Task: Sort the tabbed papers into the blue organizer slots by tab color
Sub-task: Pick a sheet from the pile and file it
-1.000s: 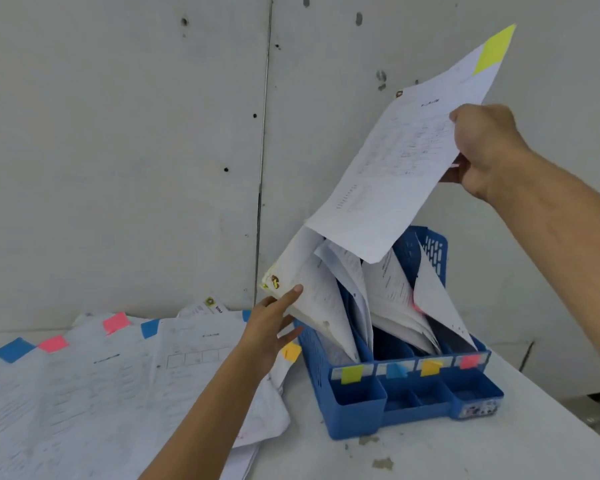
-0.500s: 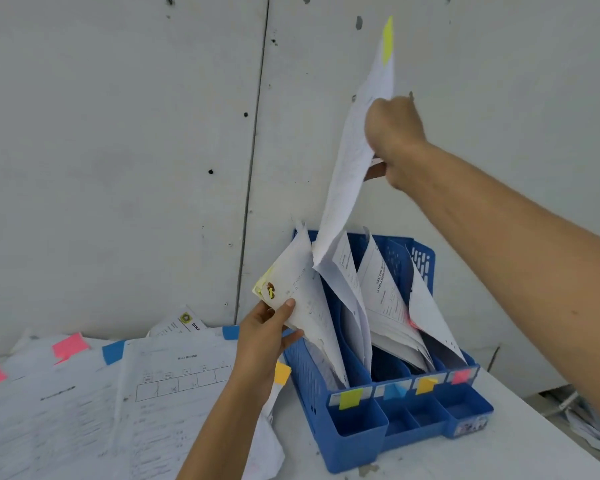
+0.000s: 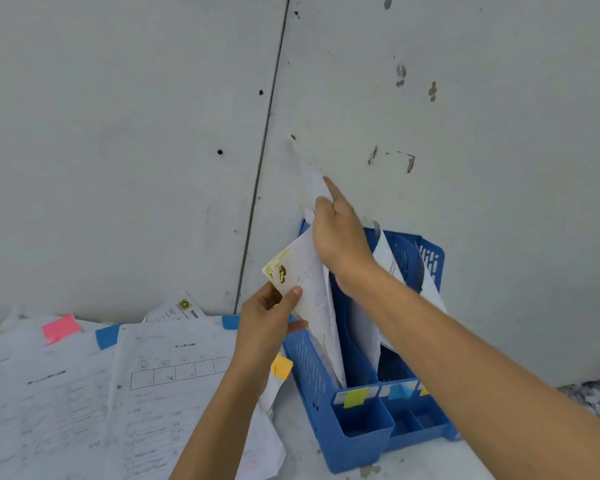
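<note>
Tabbed papers (image 3: 153,393) — where do they lie?

Most are spread in a loose pile on the left of the white table (image 3: 302,448), with a pink tab (image 3: 60,328), a blue tab (image 3: 107,336) and a yellow tab (image 3: 282,367) showing at their edges. The rest stand in the blue organizer (image 3: 305,362) on the right, against the grey wall (image 3: 118,133).

And the hands?

The left hand (image 3: 267,320) pinches the top corner of the filed sheets (image 3: 314,306) in the leftmost slot, thumb on the front face; they lean to the left. The right hand (image 3: 340,240) is above that same slot, fingers curled on one sheet (image 3: 310,178) that stands upright and edge-on — its forefinger lies straight up along it. The sheet's top is blurred against the wall, so I cannot tell its tab colour.

Which slot is that?

The one with the yellow label (image 3: 355,397) at its near end; the next to the right has a blue label (image 3: 397,391). The hand hides the sheet's lower edge.
</note>
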